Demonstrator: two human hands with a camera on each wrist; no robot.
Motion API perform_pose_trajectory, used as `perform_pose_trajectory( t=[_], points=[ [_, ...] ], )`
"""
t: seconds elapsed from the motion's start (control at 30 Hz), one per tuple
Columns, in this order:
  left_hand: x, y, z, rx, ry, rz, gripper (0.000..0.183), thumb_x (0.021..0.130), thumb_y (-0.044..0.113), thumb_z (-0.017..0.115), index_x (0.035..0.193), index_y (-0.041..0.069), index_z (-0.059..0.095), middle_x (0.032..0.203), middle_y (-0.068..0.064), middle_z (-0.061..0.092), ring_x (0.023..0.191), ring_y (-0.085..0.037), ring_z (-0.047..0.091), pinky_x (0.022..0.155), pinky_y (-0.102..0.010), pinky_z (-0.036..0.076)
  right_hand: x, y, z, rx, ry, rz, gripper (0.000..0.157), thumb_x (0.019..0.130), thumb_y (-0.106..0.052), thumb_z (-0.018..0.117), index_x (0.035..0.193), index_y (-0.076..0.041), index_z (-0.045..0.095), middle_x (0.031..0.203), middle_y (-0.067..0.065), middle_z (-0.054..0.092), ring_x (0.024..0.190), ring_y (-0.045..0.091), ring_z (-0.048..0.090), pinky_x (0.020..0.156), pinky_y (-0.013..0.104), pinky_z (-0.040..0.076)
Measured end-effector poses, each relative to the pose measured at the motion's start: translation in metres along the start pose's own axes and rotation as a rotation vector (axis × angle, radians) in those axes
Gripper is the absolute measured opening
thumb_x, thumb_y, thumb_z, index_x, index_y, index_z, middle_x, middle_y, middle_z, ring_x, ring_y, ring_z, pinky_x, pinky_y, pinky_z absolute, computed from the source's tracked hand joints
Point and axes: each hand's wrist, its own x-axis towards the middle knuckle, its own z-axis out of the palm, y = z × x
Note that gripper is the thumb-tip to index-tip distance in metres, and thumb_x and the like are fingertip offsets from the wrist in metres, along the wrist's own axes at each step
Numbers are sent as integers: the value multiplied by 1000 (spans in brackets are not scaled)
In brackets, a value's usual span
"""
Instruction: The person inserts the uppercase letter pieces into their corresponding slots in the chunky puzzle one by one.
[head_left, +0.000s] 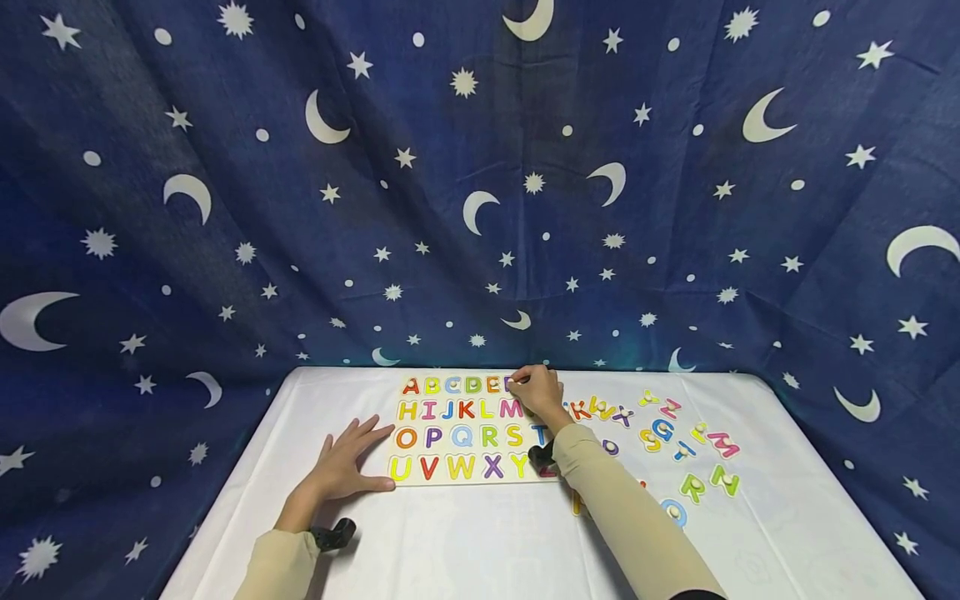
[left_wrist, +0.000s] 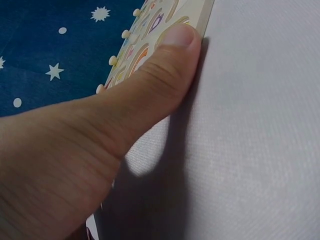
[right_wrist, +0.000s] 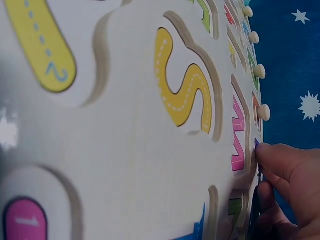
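A wooden alphabet puzzle board [head_left: 465,482] lies on the table, with colored letters in several rows. Pegged letters A to E sit in its top row. My right hand [head_left: 542,390] is at that row just right of the E [head_left: 492,385], thumb and fingers pinching a purple letter piece [right_wrist: 257,143] mostly hidden by the fingers. My left hand [head_left: 341,462] rests spread at the board's left side, its thumb [left_wrist: 172,55] on the lower left corner and fingertips by the left edge.
Loose pegged letters lie right of the board, among them a pink M [head_left: 723,445], a green N [head_left: 724,481], a green R [head_left: 692,488] and a light blue O-shaped letter [head_left: 674,512]. A white cloth [head_left: 480,550] covers the table; a starry blue curtain [head_left: 420,208] hangs behind.
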Motion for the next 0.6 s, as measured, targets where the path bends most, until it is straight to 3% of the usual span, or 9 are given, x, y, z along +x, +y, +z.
perform_pose_trajectory(
  t=[0.33,0.6],
  points=[
    [1,1,1,2,-5,0,103,64,59,91,152,21,52,164,-17,34,153,-48,17,116,-78,2,0,0,-7,-14,-34,-22,6,87,-23,82,89,-18,80,87,-4,74,98,27,64,90,53,43],
    [2,2,2,13,-14,-17,104,64,62,90,152,22,52,165,-17,33,153,-48,17,117,-77,2,3,4,-28,44,-230,-108,28,88,-16,81,115,-9,75,97,6,67,89,23,58,83,42,50]
  ],
)
